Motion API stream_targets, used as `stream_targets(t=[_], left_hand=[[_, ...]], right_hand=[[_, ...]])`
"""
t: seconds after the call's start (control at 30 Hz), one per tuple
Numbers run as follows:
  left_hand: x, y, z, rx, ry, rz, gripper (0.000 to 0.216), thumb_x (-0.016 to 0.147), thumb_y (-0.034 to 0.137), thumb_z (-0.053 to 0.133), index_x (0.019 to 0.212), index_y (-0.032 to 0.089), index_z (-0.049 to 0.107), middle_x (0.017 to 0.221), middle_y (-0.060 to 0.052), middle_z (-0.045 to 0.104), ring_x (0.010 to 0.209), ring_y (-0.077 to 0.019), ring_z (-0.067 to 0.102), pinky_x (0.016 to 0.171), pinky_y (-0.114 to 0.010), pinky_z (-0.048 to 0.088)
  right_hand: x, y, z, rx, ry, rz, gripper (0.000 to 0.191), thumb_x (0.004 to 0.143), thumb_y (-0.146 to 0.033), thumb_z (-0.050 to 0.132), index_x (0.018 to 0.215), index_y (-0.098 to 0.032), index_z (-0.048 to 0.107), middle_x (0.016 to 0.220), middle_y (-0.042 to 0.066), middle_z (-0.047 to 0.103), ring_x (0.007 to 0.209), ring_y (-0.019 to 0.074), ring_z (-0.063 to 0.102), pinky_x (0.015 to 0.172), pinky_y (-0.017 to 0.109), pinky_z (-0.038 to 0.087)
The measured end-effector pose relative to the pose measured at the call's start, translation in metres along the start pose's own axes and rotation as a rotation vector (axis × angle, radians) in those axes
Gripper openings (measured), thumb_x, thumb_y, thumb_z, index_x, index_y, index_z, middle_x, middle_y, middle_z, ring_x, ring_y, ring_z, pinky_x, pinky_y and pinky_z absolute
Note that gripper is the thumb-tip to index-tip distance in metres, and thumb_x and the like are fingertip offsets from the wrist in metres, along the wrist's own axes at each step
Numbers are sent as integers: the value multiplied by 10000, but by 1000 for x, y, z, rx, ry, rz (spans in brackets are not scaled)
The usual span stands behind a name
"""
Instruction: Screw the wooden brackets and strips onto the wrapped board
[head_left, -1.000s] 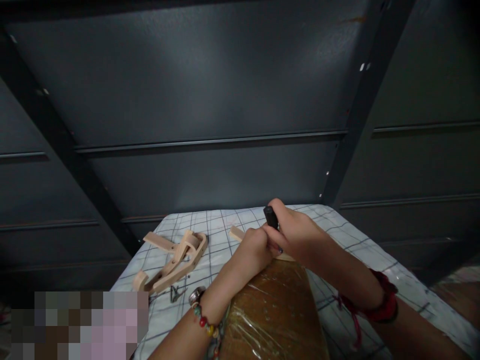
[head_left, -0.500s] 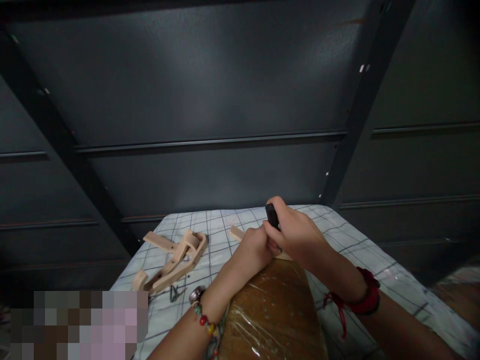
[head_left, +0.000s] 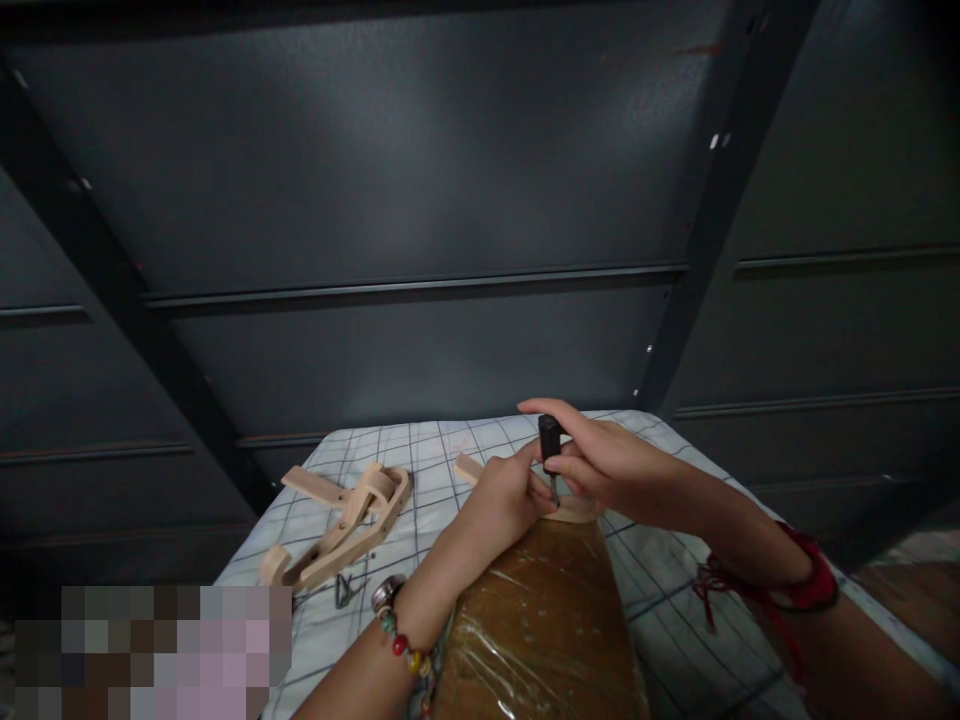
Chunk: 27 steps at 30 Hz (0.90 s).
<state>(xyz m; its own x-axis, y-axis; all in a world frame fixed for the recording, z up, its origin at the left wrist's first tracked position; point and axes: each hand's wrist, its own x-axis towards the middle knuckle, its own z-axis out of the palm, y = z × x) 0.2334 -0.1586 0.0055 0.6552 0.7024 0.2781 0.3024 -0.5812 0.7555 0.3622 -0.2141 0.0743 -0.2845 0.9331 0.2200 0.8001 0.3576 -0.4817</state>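
Observation:
My right hand (head_left: 600, 465) holds a screwdriver (head_left: 550, 440) by its black handle, its thumb and fingers about the grip and one finger raised over the top. The screwdriver stands nearly upright, its metal shaft pointing down at a pale wooden strip (head_left: 576, 513). My left hand (head_left: 514, 492) is closed around that strip beside the screwdriver's tip, covering its middle. Whether a screw sits under the tip is too small to tell. Beneath the strip lies a brown box wrapped in clear film (head_left: 544, 620).
To the left, an assembly of pale wooden parts (head_left: 356, 525) lies on the checked cloth (head_left: 442, 445). Small dark metal pieces (head_left: 343, 590) lie near my left wrist. A dark panelled wall (head_left: 420, 350) rises behind. A blurred-out patch (head_left: 217, 650) covers the lower left.
My right hand has loosened from its tight wrap around the screwdriver handle, its wrist swinging outward to the right. More of the handle and shaft now shows. My left hand stays about in place.

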Motion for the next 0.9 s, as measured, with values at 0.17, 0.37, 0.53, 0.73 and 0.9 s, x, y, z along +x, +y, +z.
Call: stream_targets(t=[0.17,0.37,0.53,0.73,0.9], left_hand=[[2,-1,1,18,-5,-5,147,640,22,504,707,152,517,630,7,607,573,-109,558,521,-196,410],[1,2,1,74,-12,-54,110,643,34,516,675,139,521,655,-14,607,599,-124,554,541,-221,417],[-1,2,1,106,4,-20,118,641,40,527,698,143,513,680,-20,604,638,-139,553,564,-235,415],[-2,8,-1,46,8,-28,193,629,-6,518,752,142,506,640,6,581,585,-116,539,550,-226,415],[-1,10,-1,17,-4,-41,209,626,-15,535,770,135,517,620,13,576,577,-109,544,543,-212,415]], right_hand=[[5,9,13,-138,159,-79,364,754,-149,387,1117,-115,387,708,32,548,605,137,505,558,236,368],[9,17,27,-338,288,-130,232,768,-236,405,978,-139,398,695,42,535,600,176,541,509,259,368],[7,6,34,-473,389,-23,178,758,-176,378,931,-143,402,646,29,529,553,177,539,494,268,359],[9,2,33,-493,385,127,209,735,-163,380,934,-109,417,563,11,484,473,159,501,443,257,318],[10,-1,29,-488,331,211,216,730,-136,367,936,-105,425,573,24,500,481,163,506,443,261,288]])
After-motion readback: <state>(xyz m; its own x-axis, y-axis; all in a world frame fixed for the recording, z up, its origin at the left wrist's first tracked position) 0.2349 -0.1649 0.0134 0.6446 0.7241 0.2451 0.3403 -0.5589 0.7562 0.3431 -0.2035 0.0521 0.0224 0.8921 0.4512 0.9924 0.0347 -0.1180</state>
